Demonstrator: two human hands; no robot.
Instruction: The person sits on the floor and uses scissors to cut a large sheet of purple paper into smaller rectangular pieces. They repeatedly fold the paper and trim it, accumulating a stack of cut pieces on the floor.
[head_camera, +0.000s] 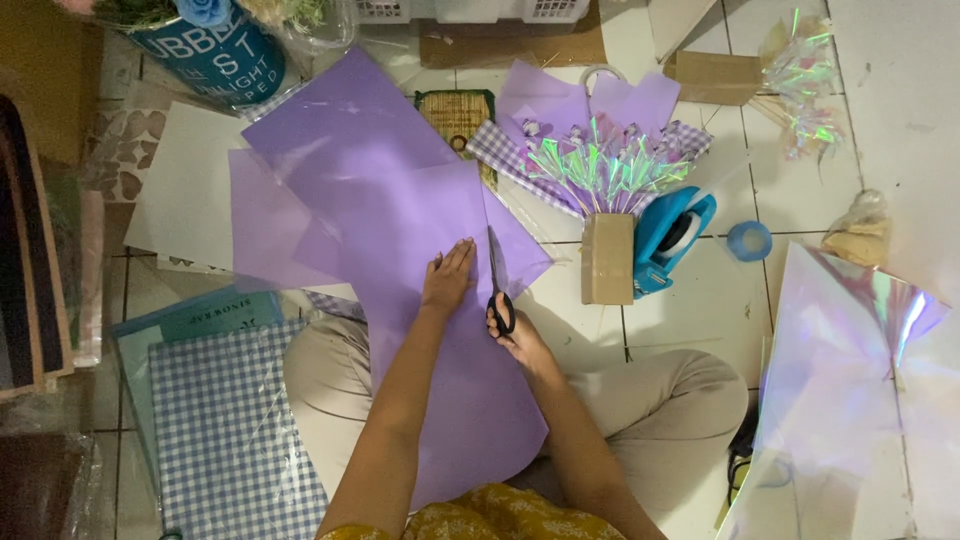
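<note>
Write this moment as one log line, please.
left hand: flat on purple sheet | right hand: holds scissors, blades in sheet | nearby: tape dispenser

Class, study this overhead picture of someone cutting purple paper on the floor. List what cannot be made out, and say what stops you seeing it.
- Head view: the floor and lap under the purple sheet are covered by it.
- The right hand wraps the handles of the scissors; the finger positions are hidden.
- The blue tub is cut off by the top edge.
- The iridescent film runs off the right and bottom edges.
- The left hand hides the paper beneath it.
</note>
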